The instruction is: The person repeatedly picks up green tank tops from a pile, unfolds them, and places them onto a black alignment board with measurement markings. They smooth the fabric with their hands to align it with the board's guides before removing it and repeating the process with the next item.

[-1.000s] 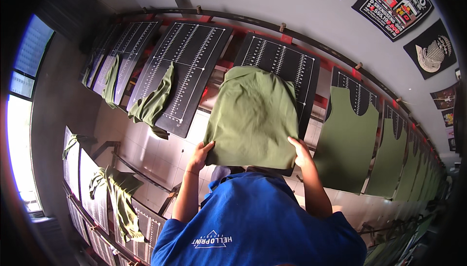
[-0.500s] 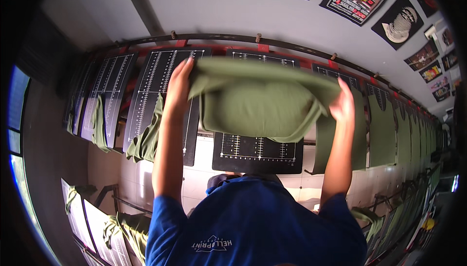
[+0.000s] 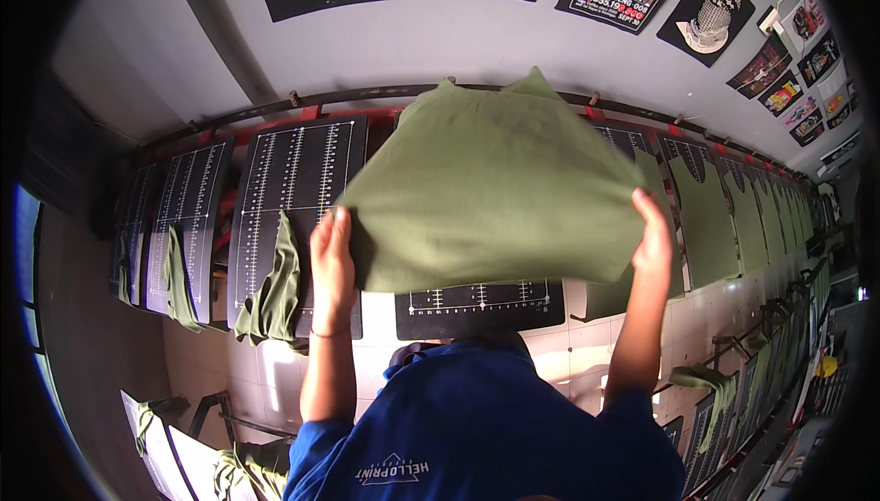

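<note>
A piece of olive-green fabric (image 3: 495, 189) is stretched between my two hands, its far part spread toward the back rail and partly ballooned. My left hand (image 3: 332, 258) grips its left edge, thumb up and fingers curled behind the cloth. On the opposite edge my right hand (image 3: 652, 235) has hold of it, with the fingers partly hidden. Beneath the fabric lies a black board (image 3: 477, 322) with white ruled markings; only its near end shows, the rest being covered from view.
More ruled boards (image 3: 298, 171) line the bench on both sides. Crumpled green fabric (image 3: 272, 295) hangs over boards to the left, and flat green pieces (image 3: 704, 217) cover those to the right. A dark rail (image 3: 362, 93) runs along the back wall. Another row of boards stands behind me.
The fabric has gone from bunched and folded to spread out, its far edge now reaching the back rail. Both hands have come nearer to me, still holding its sides.
</note>
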Demonstrator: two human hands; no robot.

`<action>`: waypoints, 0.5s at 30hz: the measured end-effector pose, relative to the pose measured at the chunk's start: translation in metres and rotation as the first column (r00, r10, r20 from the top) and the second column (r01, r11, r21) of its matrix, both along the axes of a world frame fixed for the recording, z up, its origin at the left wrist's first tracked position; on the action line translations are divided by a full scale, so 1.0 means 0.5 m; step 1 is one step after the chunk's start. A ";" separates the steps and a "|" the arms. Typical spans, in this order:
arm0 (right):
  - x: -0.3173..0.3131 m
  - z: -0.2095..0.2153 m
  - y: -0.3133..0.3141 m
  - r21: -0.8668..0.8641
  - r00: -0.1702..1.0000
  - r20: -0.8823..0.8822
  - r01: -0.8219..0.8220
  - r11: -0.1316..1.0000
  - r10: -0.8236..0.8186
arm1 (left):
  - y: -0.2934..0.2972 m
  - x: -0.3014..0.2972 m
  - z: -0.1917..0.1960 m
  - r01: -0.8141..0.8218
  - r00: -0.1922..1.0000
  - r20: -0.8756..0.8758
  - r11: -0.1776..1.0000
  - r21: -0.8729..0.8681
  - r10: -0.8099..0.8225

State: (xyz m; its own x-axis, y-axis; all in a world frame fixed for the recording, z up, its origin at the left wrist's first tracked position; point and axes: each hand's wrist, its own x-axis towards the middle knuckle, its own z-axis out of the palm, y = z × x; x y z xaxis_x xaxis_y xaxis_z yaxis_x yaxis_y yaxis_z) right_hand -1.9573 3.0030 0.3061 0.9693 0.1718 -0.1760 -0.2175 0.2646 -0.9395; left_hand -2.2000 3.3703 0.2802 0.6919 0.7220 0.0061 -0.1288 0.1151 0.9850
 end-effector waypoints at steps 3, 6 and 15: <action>-0.024 -0.151 -0.022 -0.186 0.986 -0.168 -0.051 0.981 0.019 | 0.004 -0.054 -0.184 -0.038 0.973 -0.230 0.990 -0.134 0.006; -0.031 -0.324 -0.063 -0.070 0.925 -0.370 -0.118 0.991 0.084 | -0.014 -0.087 -0.308 0.035 0.960 -0.256 0.955 -0.293 -0.113; -0.231 -0.516 -0.241 -0.064 0.739 -0.621 -0.382 0.922 0.263 | -0.129 -0.329 -0.470 0.043 0.791 -0.558 0.933 -0.357 -0.251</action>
State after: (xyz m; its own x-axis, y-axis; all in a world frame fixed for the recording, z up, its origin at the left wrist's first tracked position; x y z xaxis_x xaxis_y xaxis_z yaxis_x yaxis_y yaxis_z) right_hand -2.0727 2.8828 0.0478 0.5525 0.3628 -0.7505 -0.7837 -0.0807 -0.6159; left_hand -2.3645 3.3056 0.0453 0.5822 0.5018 -0.6397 0.5046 0.3940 0.7682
